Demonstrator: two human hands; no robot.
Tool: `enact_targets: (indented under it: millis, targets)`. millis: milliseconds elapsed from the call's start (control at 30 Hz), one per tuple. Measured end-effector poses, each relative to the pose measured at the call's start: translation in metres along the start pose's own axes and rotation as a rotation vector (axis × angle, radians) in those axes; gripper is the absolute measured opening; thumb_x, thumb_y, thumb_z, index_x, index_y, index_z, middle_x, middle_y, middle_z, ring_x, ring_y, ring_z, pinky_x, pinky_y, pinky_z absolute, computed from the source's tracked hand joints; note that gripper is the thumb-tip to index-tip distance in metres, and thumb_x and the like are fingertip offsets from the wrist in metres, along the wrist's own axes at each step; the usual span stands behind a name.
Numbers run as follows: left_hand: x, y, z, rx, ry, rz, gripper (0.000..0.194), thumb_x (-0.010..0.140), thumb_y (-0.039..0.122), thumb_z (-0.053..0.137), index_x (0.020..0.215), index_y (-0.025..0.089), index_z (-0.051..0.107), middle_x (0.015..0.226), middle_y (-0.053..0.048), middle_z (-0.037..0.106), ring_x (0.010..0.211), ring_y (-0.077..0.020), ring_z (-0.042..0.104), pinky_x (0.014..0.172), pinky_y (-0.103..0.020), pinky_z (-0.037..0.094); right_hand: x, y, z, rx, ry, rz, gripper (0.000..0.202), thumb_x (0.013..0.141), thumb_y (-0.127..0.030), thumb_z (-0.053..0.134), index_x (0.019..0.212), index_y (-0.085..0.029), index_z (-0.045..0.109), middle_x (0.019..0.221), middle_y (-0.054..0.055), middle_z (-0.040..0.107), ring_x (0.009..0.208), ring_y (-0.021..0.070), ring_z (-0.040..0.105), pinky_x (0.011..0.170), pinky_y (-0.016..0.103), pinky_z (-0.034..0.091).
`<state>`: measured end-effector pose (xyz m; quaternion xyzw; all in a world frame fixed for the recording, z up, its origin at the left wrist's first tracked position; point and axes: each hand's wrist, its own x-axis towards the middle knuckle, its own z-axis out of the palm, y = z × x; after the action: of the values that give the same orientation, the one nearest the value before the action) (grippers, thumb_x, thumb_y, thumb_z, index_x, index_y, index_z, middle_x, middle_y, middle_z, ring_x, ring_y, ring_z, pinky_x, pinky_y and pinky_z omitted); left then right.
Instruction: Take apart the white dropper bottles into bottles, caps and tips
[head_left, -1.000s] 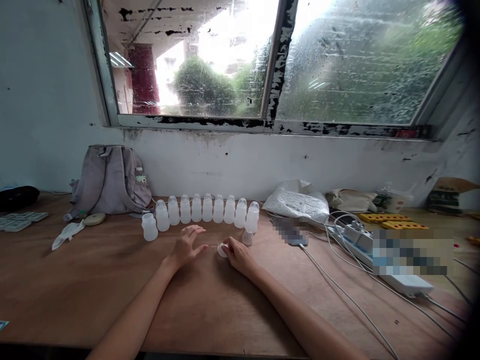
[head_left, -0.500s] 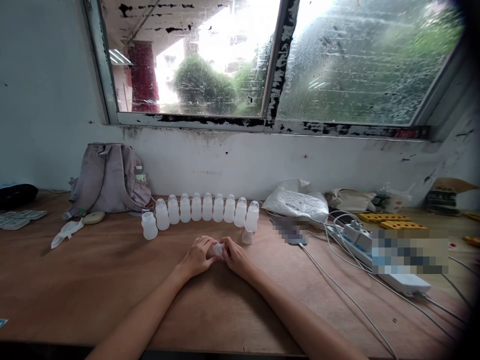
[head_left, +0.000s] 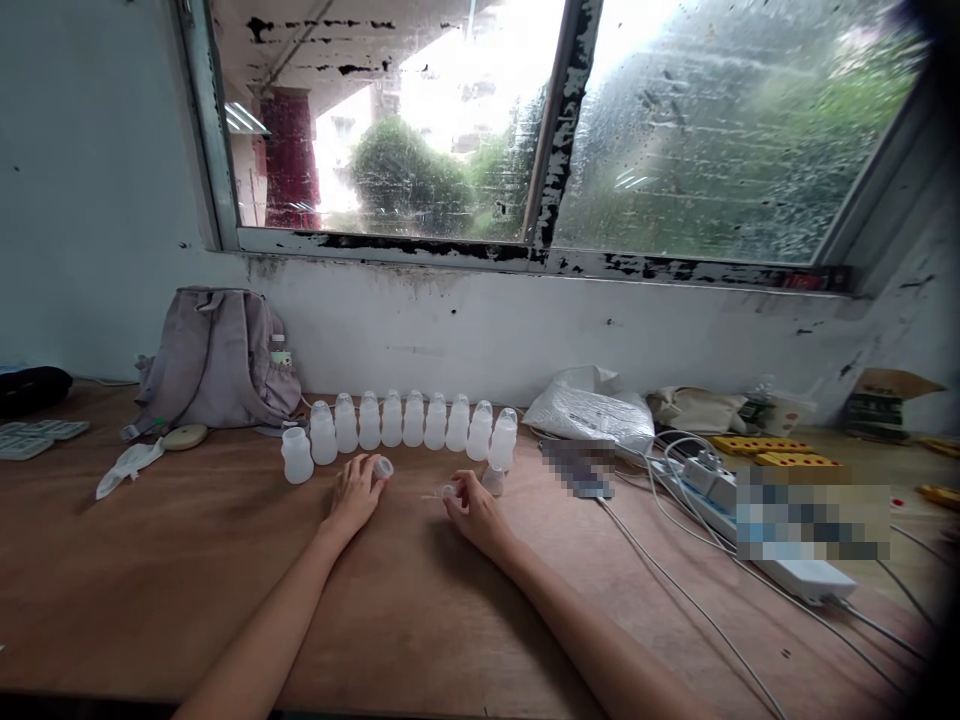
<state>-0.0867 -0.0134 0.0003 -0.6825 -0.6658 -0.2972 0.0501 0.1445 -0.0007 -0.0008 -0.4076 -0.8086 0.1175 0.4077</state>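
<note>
My left hand (head_left: 356, 495) is closed on a small round translucent collar ring (head_left: 383, 467), just in front of the row of bottles. A short gap to the right, my right hand (head_left: 476, 508) pinches a small clear teat-like piece (head_left: 448, 491); its exact shape is blurred. Several frosted baby bottles (head_left: 413, 420) with clear domed caps stand upright in a curved row behind my hands. At the row's left end is a bottle (head_left: 297, 457) with no dome. A loose clear cap (head_left: 493, 481) rests on the table before the rightmost bottle, right of my right hand.
On the wooden table (head_left: 225, 590), a grey backpack (head_left: 214, 360) stands back left, near a white plastic pouch (head_left: 131, 465). To the right are a phone (head_left: 576, 468) on a cable, a silvery plastic bag (head_left: 592, 410) and a power strip (head_left: 806, 570) with trailing cords.
My hands, earlier together over one small clear piece, have come apart. My left hand moved left and away from me with the ring; my right hand stayed nearly in place with the teat-like piece.
</note>
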Motion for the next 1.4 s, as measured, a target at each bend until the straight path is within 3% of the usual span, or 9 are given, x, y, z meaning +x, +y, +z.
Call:
enact_targets:
  millis: [100,267,467,633,867,1133,1300,1400]
  targets:
    - [-0.002,-0.008,0.005,0.113,-0.006,-0.171,0.037,0.082,0.037,0.037,0.112,0.018,0.047,0.120,-0.015,0.043,0.111,-0.0285,0.036,0.089,-0.044,0.028,0.002,0.008,0.003,-0.059,-0.001,0.035,0.026,0.074,-0.027,0.046,0.098,-0.020,0.040,0.078,0.001,0.052,0.065,0.0135,0.051,0.059,0.024,0.039]
    - [-0.003,-0.008,0.007,0.128,-0.004,-0.220,0.046,0.080,0.034,0.039,0.120,0.011,0.037,0.121,-0.018,0.041,0.112,-0.0294,0.034,0.088,-0.044,0.029,0.012,0.013,0.014,-0.185,-0.040,-0.041,0.023,0.074,-0.019,0.043,0.098,-0.019,0.041,0.087,0.005,0.055,0.076,0.0158,0.053,0.067,0.027,0.040]
    - [0.000,-0.010,0.009,0.106,0.061,-0.124,0.040,0.076,0.024,0.045,0.116,0.021,0.044,0.119,-0.010,0.043,0.110,-0.0238,0.037,0.089,-0.036,0.032,0.035,0.007,0.033,-0.294,-0.068,-0.127,0.021,0.078,-0.019,0.041,0.099,-0.016,0.043,0.088,0.006,0.057,0.080,0.0164,0.054,0.072,0.027,0.039]
    - [0.000,-0.008,0.006,0.087,0.096,-0.035,0.028,0.074,0.022,0.048,0.101,0.023,0.053,0.114,-0.007,0.046,0.106,-0.0221,0.039,0.089,-0.034,0.032,0.038,0.007,0.035,-0.293,-0.003,-0.125,0.023,0.079,-0.020,0.040,0.102,-0.015,0.043,0.095,0.008,0.055,0.088,0.0185,0.052,0.076,0.029,0.039]
    - [0.001,-0.011,0.003,0.066,0.080,-0.067,0.021,0.074,0.021,0.048,0.093,0.020,0.055,0.104,-0.007,0.050,0.100,-0.0210,0.043,0.084,-0.032,0.036,0.034,0.021,0.027,-0.313,0.101,0.051,0.030,0.073,-0.015,0.040,0.103,-0.012,0.044,0.099,0.011,0.053,0.095,0.0202,0.048,0.083,0.031,0.037]
    - [0.001,-0.014,0.002,0.081,0.087,-0.040,0.021,0.074,0.021,0.047,0.093,0.020,0.053,0.102,-0.007,0.051,0.097,-0.0208,0.045,0.081,-0.031,0.037,0.033,0.022,0.020,-0.398,0.097,0.243,0.033,0.072,-0.017,0.041,0.105,-0.012,0.046,0.101,0.011,0.053,0.095,0.0208,0.046,0.082,0.029,0.034]
    - [0.001,-0.013,0.004,0.071,0.145,-0.010,0.025,0.074,0.019,0.045,0.099,0.019,0.051,0.102,-0.007,0.053,0.097,-0.0212,0.046,0.081,-0.032,0.036,0.029,0.018,0.016,-0.504,0.090,0.313,0.033,0.073,-0.018,0.041,0.105,-0.013,0.046,0.100,0.011,0.053,0.097,0.0238,0.044,0.080,0.032,0.031]
    - [0.005,-0.011,-0.004,0.056,0.221,0.028,0.024,0.074,0.019,0.044,0.098,0.020,0.051,0.100,-0.006,0.054,0.094,-0.0213,0.048,0.080,-0.033,0.036,0.028,0.015,0.015,-0.515,0.065,0.331,0.035,0.073,-0.017,0.040,0.107,-0.012,0.046,0.102,0.012,0.052,0.098,0.0235,0.043,0.079,0.032,0.031]
